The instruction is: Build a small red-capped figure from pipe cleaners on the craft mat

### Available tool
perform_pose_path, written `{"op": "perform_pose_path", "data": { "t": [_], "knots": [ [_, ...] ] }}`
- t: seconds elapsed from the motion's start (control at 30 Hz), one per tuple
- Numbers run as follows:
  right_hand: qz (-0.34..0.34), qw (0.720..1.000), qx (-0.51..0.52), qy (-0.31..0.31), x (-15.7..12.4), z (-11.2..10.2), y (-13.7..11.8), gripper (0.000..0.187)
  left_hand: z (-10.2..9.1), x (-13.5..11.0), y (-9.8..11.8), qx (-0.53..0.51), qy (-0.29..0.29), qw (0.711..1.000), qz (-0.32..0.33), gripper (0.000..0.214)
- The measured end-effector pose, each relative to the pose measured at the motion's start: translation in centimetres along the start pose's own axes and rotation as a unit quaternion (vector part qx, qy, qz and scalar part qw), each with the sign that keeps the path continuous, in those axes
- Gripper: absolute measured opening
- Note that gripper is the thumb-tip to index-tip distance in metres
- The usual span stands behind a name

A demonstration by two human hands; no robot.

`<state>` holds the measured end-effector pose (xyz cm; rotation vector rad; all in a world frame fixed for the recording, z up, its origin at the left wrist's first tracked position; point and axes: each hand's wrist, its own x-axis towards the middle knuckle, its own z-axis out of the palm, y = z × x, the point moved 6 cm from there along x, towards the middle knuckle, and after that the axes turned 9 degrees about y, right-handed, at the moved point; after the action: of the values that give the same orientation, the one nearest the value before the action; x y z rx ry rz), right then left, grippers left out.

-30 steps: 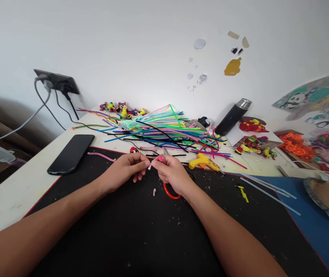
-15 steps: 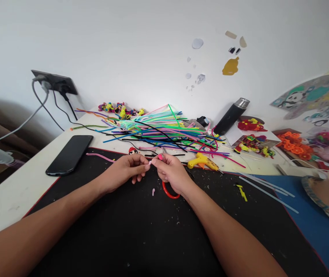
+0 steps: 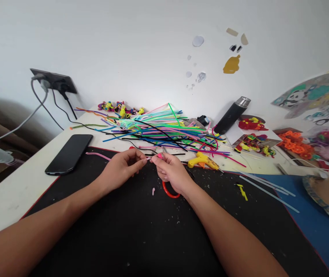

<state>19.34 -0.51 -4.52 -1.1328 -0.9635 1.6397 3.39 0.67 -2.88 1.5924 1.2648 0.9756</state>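
My left hand (image 3: 125, 169) and my right hand (image 3: 170, 169) meet above the black mat (image 3: 130, 231). A short pale pink piece of pipe cleaner (image 3: 148, 158) is pinched between the fingertips of both. At the right fingertips shows a brighter pink bit (image 3: 160, 156), too small to make out. Below the right hand a red loop handle (image 3: 170, 191) sticks out; the hand covers the rest of that tool. Another small pink piece (image 3: 153, 191) lies on the mat just in front. A longer pink pipe cleaner (image 3: 98, 156) runs beside the left hand.
A heap of coloured pipe cleaners (image 3: 158, 129) lies behind the hands. Right of them are a yellow glue gun (image 3: 203, 161), clear glue sticks (image 3: 268, 188), yellow bits (image 3: 242, 192) and a black flask (image 3: 230, 115). A phone (image 3: 69, 154) lies left; small figures (image 3: 121, 109) stand behind.
My left hand has shifted slightly left and its fingertips have drawn away from the right ones, so more of the pink piece shows. It now covers most of the small red-topped figure behind.
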Motion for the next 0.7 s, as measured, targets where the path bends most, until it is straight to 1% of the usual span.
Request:
{"op": "perform_pose_path", "data": {
  "t": [0.1,0.2,0.33,0.4,0.53,0.6,0.63,0.7],
  "knots": [
    [-0.002,1.000,0.002,-0.002,0.0,0.0,-0.1,0.040,-0.4,-0.4,1.0,0.093,0.041,0.991,0.082,0.028],
    [-0.006,1.000,0.001,0.000,0.0,0.0,-0.1,0.041,-0.2,-0.8,1.6,0.152,0.047,0.976,0.150,0.024],
    [-0.010,1.000,-0.004,0.003,0.2,0.0,0.1,0.041,-0.2,-1.1,1.9,0.217,0.059,0.951,0.212,0.020],
    [-0.009,1.000,-0.003,0.003,0.2,0.0,0.2,0.041,-0.3,-1.2,2.1,0.255,0.070,0.931,0.251,0.019],
    [-0.008,1.000,-0.003,0.002,0.2,0.0,0.2,0.043,-0.1,-1.8,3.0,0.322,0.089,0.879,0.341,0.018],
    [-0.011,1.000,-0.008,0.001,0.1,0.1,0.1,0.042,0.1,-2.1,3.4,0.346,0.090,0.858,0.368,0.019],
    [-0.012,1.000,-0.010,0.001,0.1,0.1,0.1,0.042,0.1,-2.1,3.5,0.355,0.090,0.853,0.373,0.020],
    [-0.013,1.000,-0.013,0.003,0.1,0.1,0.0,0.041,0.2,-2.1,3.5,0.356,0.087,0.854,0.370,0.022]
  ]
}}
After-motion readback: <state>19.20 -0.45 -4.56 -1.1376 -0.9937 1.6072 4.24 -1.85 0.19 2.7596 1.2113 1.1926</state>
